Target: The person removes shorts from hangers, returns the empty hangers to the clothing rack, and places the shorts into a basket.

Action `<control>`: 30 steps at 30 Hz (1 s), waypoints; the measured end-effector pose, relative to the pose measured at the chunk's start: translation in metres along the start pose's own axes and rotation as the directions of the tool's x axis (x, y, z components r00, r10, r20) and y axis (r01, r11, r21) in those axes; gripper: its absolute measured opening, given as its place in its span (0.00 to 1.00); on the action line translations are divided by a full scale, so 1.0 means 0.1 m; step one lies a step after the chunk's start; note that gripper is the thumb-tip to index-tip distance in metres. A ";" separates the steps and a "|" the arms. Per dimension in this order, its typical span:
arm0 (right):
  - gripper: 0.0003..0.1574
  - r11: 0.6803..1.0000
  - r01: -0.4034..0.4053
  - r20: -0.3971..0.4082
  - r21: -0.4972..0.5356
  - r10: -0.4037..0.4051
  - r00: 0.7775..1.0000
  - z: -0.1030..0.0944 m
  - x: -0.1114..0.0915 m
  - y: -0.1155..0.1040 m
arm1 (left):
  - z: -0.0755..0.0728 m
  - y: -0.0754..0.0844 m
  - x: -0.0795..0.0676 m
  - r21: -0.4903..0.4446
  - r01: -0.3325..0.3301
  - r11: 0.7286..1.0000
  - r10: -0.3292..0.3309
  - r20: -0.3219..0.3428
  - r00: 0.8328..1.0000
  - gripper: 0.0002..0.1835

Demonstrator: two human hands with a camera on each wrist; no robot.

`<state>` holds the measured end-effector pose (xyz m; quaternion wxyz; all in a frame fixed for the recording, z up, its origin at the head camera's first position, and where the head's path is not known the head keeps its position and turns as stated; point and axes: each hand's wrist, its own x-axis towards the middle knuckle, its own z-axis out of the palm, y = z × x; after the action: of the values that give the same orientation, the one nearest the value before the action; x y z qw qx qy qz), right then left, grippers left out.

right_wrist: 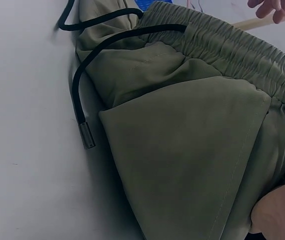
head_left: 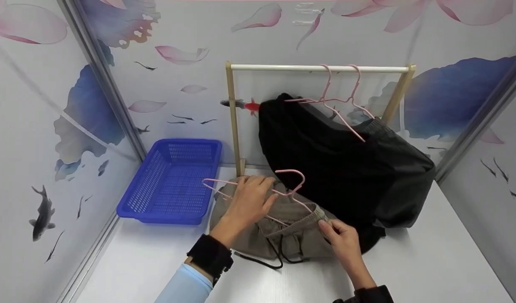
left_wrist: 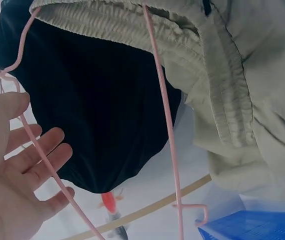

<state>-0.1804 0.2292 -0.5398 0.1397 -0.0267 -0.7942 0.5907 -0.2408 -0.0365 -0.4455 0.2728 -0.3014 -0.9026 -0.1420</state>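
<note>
Pants with black drawstrings rest on the white table, right of the blue basket and in front of dark clothes on a rack. The left hand loosely holds a pink hanger, fingers slightly bent around its wire; the right hand pinches the waistband, where the hanger's end sits inside.

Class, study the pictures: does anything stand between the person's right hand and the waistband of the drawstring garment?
Nothing visible does. The right hand grips the waistband directly, at one side; the black drawstring emerges farther along the front, clear of the grip.
</note>
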 end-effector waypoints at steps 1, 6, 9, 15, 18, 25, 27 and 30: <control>0.22 1.000 -0.006 0.000 -0.006 0.006 1.000 0.00 0.00 0.01 | 0.01 0.00 0.00 -0.004 -0.004 1.000 0.004 -0.010 1.000 0.17; 0.19 0.999 -0.010 -0.007 -0.032 0.010 1.000 0.01 0.01 0.02 | 0.05 0.01 -0.03 -0.040 -0.015 0.999 0.013 -0.063 0.998 0.16; 0.20 1.000 0.009 -0.012 -0.019 -0.010 1.000 0.01 0.00 0.02 | 0.08 0.01 -0.03 -0.089 -0.016 0.996 0.006 -0.114 0.993 0.14; 0.21 0.998 0.057 -0.008 0.002 -0.057 0.998 0.01 0.00 0.02 | 0.10 0.03 -0.05 -0.182 0.009 0.983 -0.050 -0.222 0.974 0.10; 0.19 0.998 0.063 -0.023 -0.001 -0.063 0.998 0.01 0.00 0.04 | 0.10 0.02 -0.06 -0.222 0.021 0.975 -0.077 -0.250 0.965 0.08; 0.20 0.998 0.064 -0.037 0.016 -0.064 0.997 0.00 0.01 0.09 | 0.08 -0.03 -0.09 -0.250 0.000 0.968 -0.080 -0.311 0.947 0.08; 0.20 0.998 0.055 -0.035 0.022 -0.054 0.998 0.00 0.00 0.09 | 0.07 -0.05 -0.10 -0.239 -0.008 0.971 -0.074 -0.331 0.941 0.08; 0.21 0.999 0.033 -0.032 0.037 -0.032 0.999 -0.01 -0.01 0.09 | 0.05 -0.07 -0.10 -0.237 -0.001 0.971 -0.082 -0.337 0.938 0.08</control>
<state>-0.1804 0.2331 -0.5485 0.1623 -0.0203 -0.7812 0.6025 -0.2403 -0.0447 -0.4564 0.3860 -0.2832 -0.8239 -0.3033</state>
